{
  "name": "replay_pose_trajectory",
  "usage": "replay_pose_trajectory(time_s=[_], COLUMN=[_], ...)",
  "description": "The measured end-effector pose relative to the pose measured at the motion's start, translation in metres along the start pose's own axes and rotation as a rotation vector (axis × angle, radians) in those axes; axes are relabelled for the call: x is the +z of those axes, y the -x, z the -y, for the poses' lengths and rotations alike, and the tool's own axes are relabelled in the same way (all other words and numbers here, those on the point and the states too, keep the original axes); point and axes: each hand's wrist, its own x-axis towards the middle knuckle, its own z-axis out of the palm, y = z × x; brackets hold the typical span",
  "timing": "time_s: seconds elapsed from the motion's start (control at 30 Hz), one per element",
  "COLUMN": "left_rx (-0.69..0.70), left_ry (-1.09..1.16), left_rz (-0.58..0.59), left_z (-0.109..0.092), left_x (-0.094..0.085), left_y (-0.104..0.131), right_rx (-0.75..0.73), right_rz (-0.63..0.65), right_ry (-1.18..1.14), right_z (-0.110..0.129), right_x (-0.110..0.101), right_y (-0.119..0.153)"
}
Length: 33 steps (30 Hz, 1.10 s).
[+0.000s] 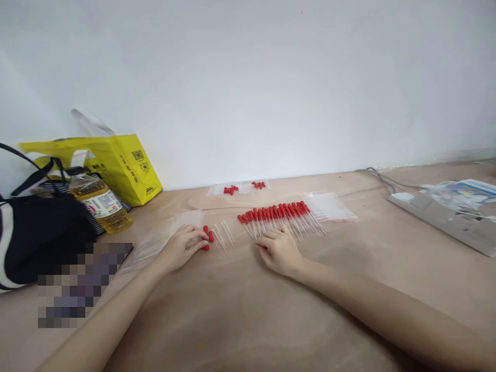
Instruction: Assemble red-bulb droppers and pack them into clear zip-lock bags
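Note:
On the left, my left hand has its fingers curled at a few loose red rubber bulbs; whether it grips one is too small to tell. Just right of the bulbs lie several thin clear tubes. My right hand rests with bent fingers at the lower ends of a row of red-topped droppers. Its fingertips touch or nearly touch the clear stems, and what they hold, if anything, is hidden. The droppers lie side by side, red ends away from me.
Clear bags lie left, more bags right of the row. Bags with small red pieces lie near the wall. Farther left are a yellow bag, oil bottle and black bag; a power strip is right.

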Motion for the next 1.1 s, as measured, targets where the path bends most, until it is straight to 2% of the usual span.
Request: replay_pose_trajectory(time_s=[0.13, 0.3, 0.43, 0.57, 0.7, 0.87, 0.93, 1.1], left_rx=[0.085, 0.13, 0.14, 0.09, -0.013, -0.147, -0.204, -0.328], left_ry=[-0.085, -0.151, -0.106, -0.06, 0.021, 0.353, 0.497, 0.722], left_rz=[0.053, 0.109, 0.112, 0.026, -0.082, -0.289, -0.297, -0.231], left_z=[0.005, -0.002, -0.006, -0.007, -0.01, -0.029, -0.036, -0.048], left_x=[-0.001, -0.001, -0.002, 0.001, 0.011, 0.025, 0.03, 0.047], left_y=[0.006, 0.005, 0.008, 0.012, 0.013, 0.008, 0.007, 0.002], right_rx=[0.165, 0.419, 0.521, 0.561, 0.558, 0.498, 0.45, 0.148], right_rz=[0.153, 0.292, 0.344, 0.374, 0.406, 0.337, 0.285, 0.117], right_ry=[0.015, -0.013, -0.032, -0.016, 0.004, 0.029, 0.019, -0.24], right_z=[0.02, 0.036, 0.04, 0.041, 0.045, 0.044, 0.034, -0.008], right_x=[0.007, 0.026, 0.042, 0.05, 0.049, 0.026, 0.014, -0.003], right_y=[-0.036, -0.078, -0.094, -0.1, -0.102, -0.092, -0.079, -0.028])
